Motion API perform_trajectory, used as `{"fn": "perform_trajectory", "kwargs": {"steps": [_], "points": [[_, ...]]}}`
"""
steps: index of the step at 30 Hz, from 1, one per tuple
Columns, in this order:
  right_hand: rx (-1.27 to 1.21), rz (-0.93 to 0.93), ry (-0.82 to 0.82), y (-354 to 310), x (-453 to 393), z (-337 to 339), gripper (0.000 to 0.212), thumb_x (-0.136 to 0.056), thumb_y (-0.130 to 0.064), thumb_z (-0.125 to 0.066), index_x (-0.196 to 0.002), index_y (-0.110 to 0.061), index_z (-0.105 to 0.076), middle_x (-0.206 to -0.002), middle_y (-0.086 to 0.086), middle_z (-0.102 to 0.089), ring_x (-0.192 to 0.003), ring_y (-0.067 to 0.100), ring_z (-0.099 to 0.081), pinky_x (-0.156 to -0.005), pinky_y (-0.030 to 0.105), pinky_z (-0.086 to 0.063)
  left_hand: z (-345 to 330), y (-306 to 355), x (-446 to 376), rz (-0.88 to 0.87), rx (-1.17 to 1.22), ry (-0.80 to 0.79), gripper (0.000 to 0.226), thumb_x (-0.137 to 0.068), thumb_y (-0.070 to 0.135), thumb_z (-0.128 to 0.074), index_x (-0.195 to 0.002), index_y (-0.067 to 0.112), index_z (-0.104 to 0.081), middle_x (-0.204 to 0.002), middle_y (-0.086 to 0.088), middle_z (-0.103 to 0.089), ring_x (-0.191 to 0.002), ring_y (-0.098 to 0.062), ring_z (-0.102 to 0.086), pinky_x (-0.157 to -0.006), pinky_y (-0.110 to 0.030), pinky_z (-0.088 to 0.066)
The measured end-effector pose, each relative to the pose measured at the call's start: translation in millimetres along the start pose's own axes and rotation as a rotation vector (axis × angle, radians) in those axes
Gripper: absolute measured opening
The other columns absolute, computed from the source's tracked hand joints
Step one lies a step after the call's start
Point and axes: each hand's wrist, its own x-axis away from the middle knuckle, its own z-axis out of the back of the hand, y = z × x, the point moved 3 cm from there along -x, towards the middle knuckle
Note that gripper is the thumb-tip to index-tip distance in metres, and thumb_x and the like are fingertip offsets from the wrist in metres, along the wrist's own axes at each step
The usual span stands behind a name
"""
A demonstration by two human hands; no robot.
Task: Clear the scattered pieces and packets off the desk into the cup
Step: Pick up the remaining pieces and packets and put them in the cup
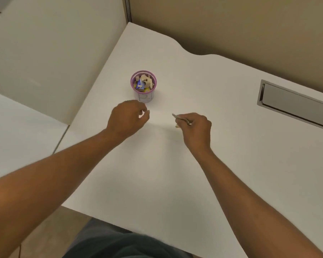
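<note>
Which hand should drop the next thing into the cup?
The right hand, probably. Its fingers already pinch a thin flat piece, while the left hand, though nearer the cup, seems to hold nothing. The cup sits just ahead and left of it, with nothing in the way.

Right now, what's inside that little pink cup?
The cup holds tan pieces, a blue packet and something yellow. Whatever lies beneath them is covered, so I can't tell.

White desk (194, 183) with filled cup (143, 86)
</note>
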Motion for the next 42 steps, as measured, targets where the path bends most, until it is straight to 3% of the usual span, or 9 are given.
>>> {"fn": "perform_trajectory", "kwargs": {"steps": [2, 4, 8, 16, 21, 25, 28, 35, 42], "points": [[0.027, 0.094, -0.033, -37, -29, -15, 0.013, -0.089, -0.013, -0.071, -0.095, -0.012, -0.083, -0.094, 0.001, -0.079, -0.084, 0.016, -0.076, -0.085, 0.031, -0.059, -37, -18, 25, -0.057, -0.022, -0.120, 0.042, -0.102, 0.047, -0.066, -0.132, 0.018, -0.075, -0.136, -0.008, -0.074, -0.129, -0.032, -0.066, -0.103, -0.043, -0.053], [0.134, 0.190, -0.069, -69, -57, -30, 0.016, -0.091, -0.012, -0.069, -0.099, -0.011, -0.082, -0.098, 0.005, -0.079, -0.089, 0.020, -0.075, -0.087, 0.035, -0.059, -70, -34, 45, -0.143, -0.108, -0.289, 0.069, -0.104, 0.064, -0.053, -0.161, 0.025, -0.051, -0.173, -0.010, -0.041, -0.162, -0.035, -0.036, -0.130, -0.054, -0.031], [0.542, 0.353, -0.187, -105, -100, -66, 0.023, -0.097, -0.011, -0.058, -0.103, -0.007, -0.079, -0.104, 0.012, -0.075, -0.097, 0.027, -0.071, -0.087, 0.037, -0.057, -110, -56, 66, -0.302, -0.233, -0.372, 0.091, -0.097, 0.089, -0.024, -0.173, 0.041, -0.008, -0.184, 0.002, 0.008, -0.170, -0.035, 0.012, -0.134, -0.070, 0.003], [1.011, 0.580, -0.417, -107, -133, -121, 0.023, -0.097, -0.011, -0.060, -0.115, -0.005, -0.070, -0.116, 0.015, -0.066, -0.107, 0.031, -0.066, -0.091, 0.034, -0.054, -119, -63, 71, -0.373, -0.268, -0.134, 0.081, -0.104, 0.080, -0.029, -0.173, 0.039, -0.017, -0.184, 0.000, -0.009, -0.171, -0.035, -0.005, -0.134, -0.069, -0.009], [0.983, 0.625, -0.449, -98, -134, -127, 0.021, -0.098, -0.002, -0.052, -0.106, 0.000, -0.071, -0.108, 0.020, -0.070, -0.101, 0.037, -0.067, -0.078, 0.038, -0.047, -122, -66, 70, -0.363, -0.257, -0.112, 0.075, -0.106, 0.075, -0.030, -0.172, 0.040, -0.020, -0.184, 0.002, -0.011, -0.171, -0.033, -0.005, -0.135, -0.067, -0.008], [1.064, 0.570, -0.578, -106, -140, -131, 0.032, -0.093, -0.009, -0.066, -0.125, -0.005, -0.066, -0.124, 0.020, -0.064, -0.109, 0.039, -0.066, -0.089, 0.039, -0.054, -123, -66, 70, -0.363, -0.244, -0.104, 0.073, -0.107, 0.073, -0.030, -0.172, 0.040, -0.020, -0.184, 0.002, -0.010, -0.171, -0.033, -0.005, -0.136, -0.066, -0.007], [1.012, 0.582, -0.564, -118, -145, -122, 0.037, -0.088, -0.005, -0.067, -0.125, -0.009, -0.067, -0.121, 0.020, -0.064, -0.101, 0.041, -0.067, -0.077, 0.036, -0.051, -122, -66, 70, -0.361, -0.247, -0.107, 0.073, -0.107, 0.072, -0.029, -0.172, 0.041, -0.018, -0.184, 0.002, -0.009, -0.172, -0.032, -0.003, -0.136, -0.066, -0.007], [0.594, 0.365, -0.574, -138, -146, -72, 0.043, -0.084, -0.008, -0.078, -0.124, -0.024, -0.072, -0.123, 0.002, -0.070, -0.106, 0.018, -0.069, -0.086, 0.029, -0.057, -118, -65, 69, -0.360, -0.262, -0.120, 0.074, -0.106, 0.073, -0.030, -0.172, 0.041, -0.019, -0.184, 0.002, -0.009, -0.172, -0.032, -0.004, -0.135, -0.067, -0.008], [0.215, 0.032, -0.198, -42, -121, 53, 0.022, -0.092, -0.002, -0.069, -0.110, -0.012, -0.078, -0.102, 0.004, -0.077, -0.090, 0.018, -0.076, -0.081, 0.026, -0.064, -117, -66, 68, -0.363, -0.300, -0.120, 0.073, -0.106, 0.071, -0.028, -0.172, 0.042, -0.017, -0.184, 0.003, -0.010, -0.172, -0.032, -0.006, -0.136, -0.066, -0.007]]}}
